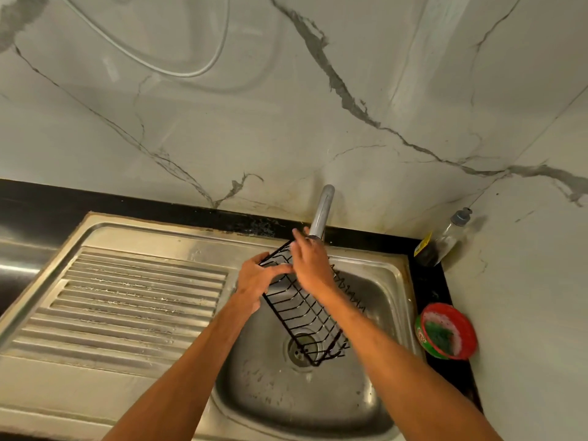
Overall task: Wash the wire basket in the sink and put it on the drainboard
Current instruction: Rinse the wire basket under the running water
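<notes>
1. A marble-patterned wall backs a dark counter (428, 291) that carries a steel sink (375, 272); the ribbed drainboard (140, 300) lies on the left of the sink bowl.
2. The wire basket (305, 310) is held tilted over the sink bowl, its far end up under the tap (321, 214), its near end low above the drain (300, 348). That slope probably lets water run down its length and fall into the bowl, not onto the counter.
3. The left hand (254, 281) grips the basket's far left rim, fingers (280, 270) clenched on the wire, seemingly to steady it.
4. The right hand (310, 261) lies across the basket's upper end, just below the tap's mouth, fingers mostly extended. It looks to be rubbing the wires, but whether it grasps anything I cannot tell.
5. No stream from the tap is plainly visible.
6. A soap tub (445, 332) holding a green scrubber sits right of the sink; a bottle (445, 240) stands in the corner beyond it, both close to the sink.
7. The drainboard holds nothing, so placement is not yet done.
</notes>
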`<state>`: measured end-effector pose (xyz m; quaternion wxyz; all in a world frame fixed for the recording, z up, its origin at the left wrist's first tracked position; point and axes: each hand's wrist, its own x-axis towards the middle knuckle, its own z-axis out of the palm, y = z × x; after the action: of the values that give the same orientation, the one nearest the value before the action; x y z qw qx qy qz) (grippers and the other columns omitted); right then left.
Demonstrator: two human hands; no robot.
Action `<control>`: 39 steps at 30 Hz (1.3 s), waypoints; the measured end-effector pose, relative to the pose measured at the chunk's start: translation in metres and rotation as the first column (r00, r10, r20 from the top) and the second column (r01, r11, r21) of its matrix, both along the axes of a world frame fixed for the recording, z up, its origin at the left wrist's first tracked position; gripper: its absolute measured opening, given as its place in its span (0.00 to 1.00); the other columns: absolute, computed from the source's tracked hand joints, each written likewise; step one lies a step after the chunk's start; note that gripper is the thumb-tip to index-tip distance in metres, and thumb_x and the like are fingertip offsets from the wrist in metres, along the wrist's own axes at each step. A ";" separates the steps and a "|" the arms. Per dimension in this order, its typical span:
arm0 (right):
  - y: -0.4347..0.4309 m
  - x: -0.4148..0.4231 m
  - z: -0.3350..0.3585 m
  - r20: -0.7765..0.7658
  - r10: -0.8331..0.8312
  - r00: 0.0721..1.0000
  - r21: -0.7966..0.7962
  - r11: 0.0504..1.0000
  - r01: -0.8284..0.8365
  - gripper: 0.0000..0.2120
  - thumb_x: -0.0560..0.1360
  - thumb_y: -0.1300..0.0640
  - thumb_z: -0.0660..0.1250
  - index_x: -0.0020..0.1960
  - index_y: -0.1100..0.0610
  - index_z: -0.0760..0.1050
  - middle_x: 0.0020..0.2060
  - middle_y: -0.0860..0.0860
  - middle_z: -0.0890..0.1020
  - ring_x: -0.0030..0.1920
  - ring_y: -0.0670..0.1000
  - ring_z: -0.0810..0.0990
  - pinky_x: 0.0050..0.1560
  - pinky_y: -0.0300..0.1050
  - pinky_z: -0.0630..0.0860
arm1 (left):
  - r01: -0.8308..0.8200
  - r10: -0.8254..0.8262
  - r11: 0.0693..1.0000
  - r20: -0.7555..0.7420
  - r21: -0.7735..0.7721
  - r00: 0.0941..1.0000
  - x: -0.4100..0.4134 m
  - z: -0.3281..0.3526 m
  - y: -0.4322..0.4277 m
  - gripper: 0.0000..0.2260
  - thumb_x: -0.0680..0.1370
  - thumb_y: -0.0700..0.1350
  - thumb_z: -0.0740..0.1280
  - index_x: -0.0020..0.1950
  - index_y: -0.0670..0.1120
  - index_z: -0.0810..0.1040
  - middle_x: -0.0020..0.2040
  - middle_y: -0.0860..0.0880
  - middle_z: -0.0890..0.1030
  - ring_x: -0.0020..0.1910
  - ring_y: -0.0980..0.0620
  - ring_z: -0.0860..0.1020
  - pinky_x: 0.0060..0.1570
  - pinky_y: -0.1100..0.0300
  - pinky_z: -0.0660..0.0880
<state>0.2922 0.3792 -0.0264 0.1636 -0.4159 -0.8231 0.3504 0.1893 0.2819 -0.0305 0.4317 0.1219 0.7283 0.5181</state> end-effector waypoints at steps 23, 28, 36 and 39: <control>-0.016 0.052 -0.019 0.284 0.236 0.929 0.241 0.921 -0.308 0.26 0.85 0.46 0.42 0.80 0.49 0.39 0.79 0.46 0.38 0.78 0.44 0.33 0.79 0.47 0.37 | -0.137 0.080 0.982 0.373 0.129 0.924 0.014 -0.029 -0.003 0.36 0.53 0.51 0.85 0.59 0.42 0.85 0.27 0.50 0.71 0.25 0.52 0.66 0.25 0.60 0.65; -0.016 0.024 -0.014 0.296 0.210 0.932 0.267 0.918 -0.292 0.26 0.85 0.48 0.43 0.81 0.53 0.42 0.80 0.50 0.40 0.79 0.48 0.35 0.79 0.49 0.38 | -0.259 0.164 0.951 0.434 0.170 0.886 0.020 -0.033 -0.005 0.34 0.56 0.51 0.83 0.59 0.39 0.84 0.28 0.48 0.72 0.26 0.51 0.68 0.25 0.61 0.67; -0.030 0.021 -0.013 0.289 0.183 0.940 0.294 0.917 -0.269 0.28 0.85 0.44 0.42 0.80 0.53 0.41 0.79 0.48 0.39 0.78 0.46 0.35 0.78 0.46 0.36 | -0.455 0.304 0.862 0.489 0.226 0.818 0.025 -0.039 -0.016 0.43 0.55 0.50 0.84 0.69 0.41 0.78 0.43 0.47 0.85 0.27 0.56 0.71 0.25 0.61 0.69; -0.029 0.023 -0.015 0.289 0.199 0.936 0.318 0.903 -0.290 0.27 0.85 0.43 0.41 0.81 0.52 0.42 0.80 0.49 0.42 0.79 0.46 0.37 0.78 0.47 0.38 | -0.511 0.350 0.835 0.521 0.204 0.779 0.029 -0.043 -0.023 0.34 0.64 0.44 0.83 0.69 0.42 0.79 0.43 0.50 0.86 0.28 0.56 0.70 0.27 0.60 0.70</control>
<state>0.3148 0.3507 -0.0417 0.0855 -0.3129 -0.9326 0.1585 0.2186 0.2586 -0.0738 0.4332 -0.1061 0.5133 0.7332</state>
